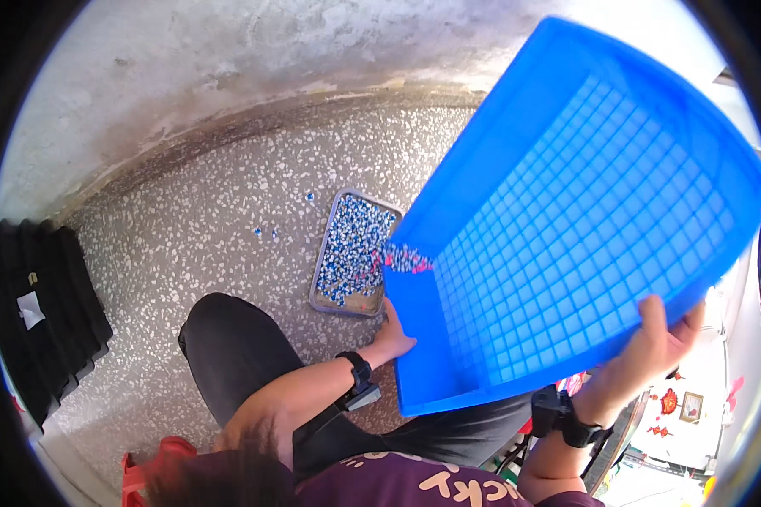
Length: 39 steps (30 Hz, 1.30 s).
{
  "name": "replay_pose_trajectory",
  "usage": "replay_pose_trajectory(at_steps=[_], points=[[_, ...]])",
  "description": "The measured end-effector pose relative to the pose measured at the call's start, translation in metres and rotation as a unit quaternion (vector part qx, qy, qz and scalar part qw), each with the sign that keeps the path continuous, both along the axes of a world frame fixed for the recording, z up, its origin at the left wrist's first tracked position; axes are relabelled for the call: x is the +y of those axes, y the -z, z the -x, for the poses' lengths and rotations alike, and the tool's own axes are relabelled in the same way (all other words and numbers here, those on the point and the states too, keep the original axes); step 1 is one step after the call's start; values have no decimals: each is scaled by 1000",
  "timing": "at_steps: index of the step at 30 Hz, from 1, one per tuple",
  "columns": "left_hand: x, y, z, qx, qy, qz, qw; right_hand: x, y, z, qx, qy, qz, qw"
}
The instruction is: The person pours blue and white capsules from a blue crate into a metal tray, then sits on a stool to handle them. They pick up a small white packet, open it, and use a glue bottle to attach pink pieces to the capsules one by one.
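Observation:
A big blue plastic basket [469, 182] with a grid-patterned base is tilted in front of me, its left end lowest. My left hand [391, 338] is closed on the basket's lower left edge, while my right hand [651, 351] grips its near rim on the right. Small blue, white and pink pieces [410, 258] bunch at the basket's left end and spill over its edge. Just beneath that edge stands a shallow rectangular metal tray [315, 291] on the floor, largely covered with small blue and white pieces [353, 241]. Their exact kind is too small to tell.
A few loose pieces [262, 232] lie on the speckled floor [186, 228] left of the tray. Black stacked objects [46, 313] stand at the far left, and a red plastic item [156, 465] at lower left. A stained wall [228, 76] rises behind.

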State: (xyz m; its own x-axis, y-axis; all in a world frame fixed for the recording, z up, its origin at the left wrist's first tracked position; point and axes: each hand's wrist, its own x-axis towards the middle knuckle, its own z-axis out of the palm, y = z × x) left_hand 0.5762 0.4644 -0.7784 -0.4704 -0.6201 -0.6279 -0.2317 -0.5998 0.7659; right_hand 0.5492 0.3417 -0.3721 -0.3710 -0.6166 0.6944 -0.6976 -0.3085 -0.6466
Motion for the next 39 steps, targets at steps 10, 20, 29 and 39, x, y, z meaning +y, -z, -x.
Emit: replay_pose_trajectory(at_steps=[10,20,29,39], points=[[1,7,10,16,-17,-4,1000,19,0,-25,7,16,-15,1000],[-14,-6,8,42,34,-54,997,25,9,-40,42,28,-20,998],[-11,6,20,62,45,-80,994,29,14,-55,84,58,-77,992],[-11,7,1,37,50,-39,997,35,3,-65,58,116,-83,988]])
